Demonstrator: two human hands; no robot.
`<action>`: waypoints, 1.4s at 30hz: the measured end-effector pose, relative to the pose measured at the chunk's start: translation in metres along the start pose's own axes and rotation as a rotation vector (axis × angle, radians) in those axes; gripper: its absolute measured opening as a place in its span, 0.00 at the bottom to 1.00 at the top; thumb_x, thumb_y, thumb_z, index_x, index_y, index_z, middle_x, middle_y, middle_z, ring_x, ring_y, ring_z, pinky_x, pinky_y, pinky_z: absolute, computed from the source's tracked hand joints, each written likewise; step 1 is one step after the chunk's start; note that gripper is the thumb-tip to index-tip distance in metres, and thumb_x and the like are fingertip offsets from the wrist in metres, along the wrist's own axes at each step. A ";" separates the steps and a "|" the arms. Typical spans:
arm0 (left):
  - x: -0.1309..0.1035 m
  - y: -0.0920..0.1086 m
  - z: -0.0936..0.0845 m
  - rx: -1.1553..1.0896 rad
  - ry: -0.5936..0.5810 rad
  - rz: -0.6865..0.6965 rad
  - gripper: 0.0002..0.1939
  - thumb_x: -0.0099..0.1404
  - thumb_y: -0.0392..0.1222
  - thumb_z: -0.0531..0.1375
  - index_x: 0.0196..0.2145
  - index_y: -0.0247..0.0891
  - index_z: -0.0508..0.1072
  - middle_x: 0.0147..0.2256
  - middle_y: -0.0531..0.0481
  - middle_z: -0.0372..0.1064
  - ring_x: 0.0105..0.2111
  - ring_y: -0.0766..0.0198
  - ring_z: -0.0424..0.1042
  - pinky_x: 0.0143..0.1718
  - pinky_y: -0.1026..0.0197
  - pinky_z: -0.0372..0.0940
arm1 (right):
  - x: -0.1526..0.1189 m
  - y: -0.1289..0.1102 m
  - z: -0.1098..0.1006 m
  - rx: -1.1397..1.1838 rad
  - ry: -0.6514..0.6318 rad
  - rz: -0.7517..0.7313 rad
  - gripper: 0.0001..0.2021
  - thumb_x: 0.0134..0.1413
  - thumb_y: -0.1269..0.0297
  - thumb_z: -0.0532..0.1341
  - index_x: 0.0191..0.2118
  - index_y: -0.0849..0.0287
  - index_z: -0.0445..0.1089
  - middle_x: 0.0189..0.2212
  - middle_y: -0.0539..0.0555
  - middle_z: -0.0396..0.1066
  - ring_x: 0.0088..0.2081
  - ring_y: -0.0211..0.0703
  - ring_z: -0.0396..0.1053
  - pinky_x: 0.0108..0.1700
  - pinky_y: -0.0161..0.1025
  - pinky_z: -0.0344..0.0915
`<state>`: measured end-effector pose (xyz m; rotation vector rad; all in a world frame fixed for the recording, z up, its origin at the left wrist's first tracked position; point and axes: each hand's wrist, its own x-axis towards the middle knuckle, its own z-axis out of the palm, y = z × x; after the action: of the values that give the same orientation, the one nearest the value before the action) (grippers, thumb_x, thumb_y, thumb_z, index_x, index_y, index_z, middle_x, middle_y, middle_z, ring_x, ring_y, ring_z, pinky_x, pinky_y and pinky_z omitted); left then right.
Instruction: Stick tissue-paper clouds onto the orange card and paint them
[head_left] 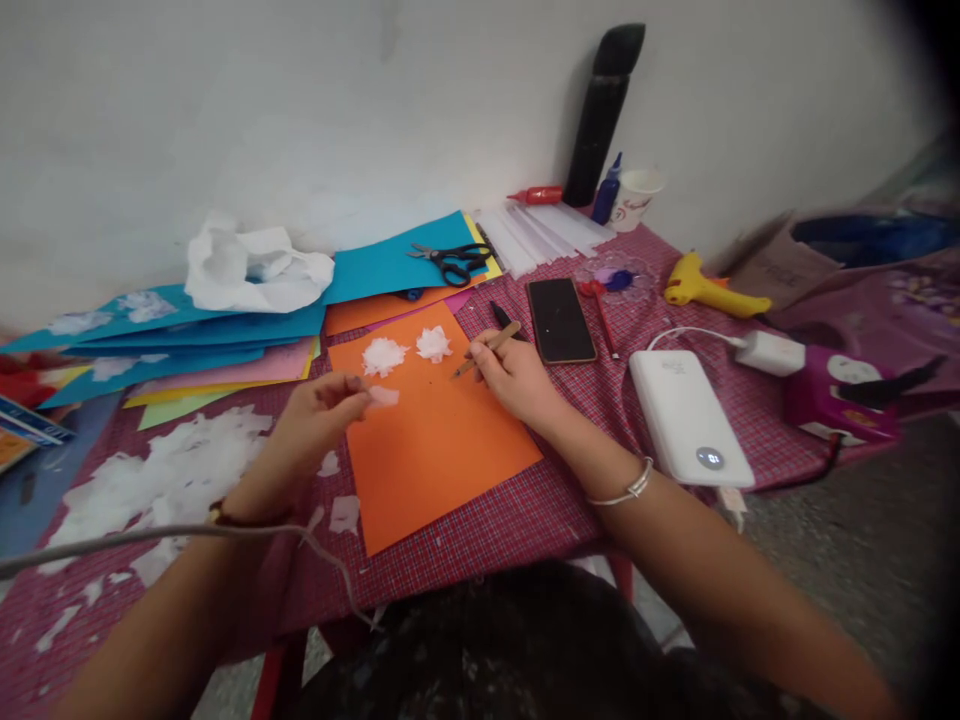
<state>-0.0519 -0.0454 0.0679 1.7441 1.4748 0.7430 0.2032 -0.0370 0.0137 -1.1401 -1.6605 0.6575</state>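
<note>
An orange sheet (435, 450) lies on the checked tablecloth, with two fluffy white tissue clusters, a left one (384, 356) and a right one (434, 344), near its top. My left hand (330, 408) pinches a small white tissue piece (384, 397) above the sheet's left edge. In my right hand (512, 375) is a thin brown stick (491, 342), its pointed end tilted down toward the sheet, right of the clusters. The fingers of both hands are closed.
White tissue scraps (172, 470) spread at the left. Blue sheets (225, 335), crumpled tissue (251, 270) and scissors (450, 262) lie behind. A phone (561, 320), white power bank (686, 415), yellow glue gun (712, 287) and paper cup (636, 198) stand or lie rightward. A cable (187, 530) crosses my left forearm.
</note>
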 end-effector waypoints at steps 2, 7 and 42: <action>0.011 0.011 0.004 -0.129 -0.065 0.005 0.08 0.56 0.45 0.62 0.28 0.39 0.71 0.31 0.51 0.71 0.30 0.64 0.66 0.30 0.63 0.60 | 0.000 0.001 0.001 -0.014 0.013 0.009 0.16 0.66 0.61 0.50 0.28 0.59 0.65 0.26 0.51 0.69 0.26 0.36 0.66 0.32 0.35 0.58; 0.048 0.017 0.036 -0.033 -0.175 0.035 0.09 0.54 0.46 0.62 0.23 0.39 0.71 0.21 0.54 0.63 0.21 0.67 0.59 0.24 0.64 0.54 | 0.002 0.001 -0.001 -0.053 0.031 0.065 0.14 0.66 0.62 0.50 0.30 0.60 0.66 0.27 0.52 0.71 0.27 0.36 0.67 0.32 0.34 0.59; -0.037 -0.021 0.075 0.987 -0.258 0.709 0.18 0.70 0.41 0.53 0.52 0.32 0.71 0.55 0.36 0.68 0.54 0.45 0.67 0.52 0.46 0.66 | 0.027 0.018 0.015 0.523 0.156 0.608 0.06 0.62 0.70 0.52 0.33 0.57 0.62 0.21 0.45 0.73 0.13 0.30 0.65 0.11 0.26 0.52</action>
<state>-0.0098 -0.0919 0.0082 3.0515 1.0686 0.0257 0.1941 -0.0037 0.0046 -1.2567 -0.9089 1.2628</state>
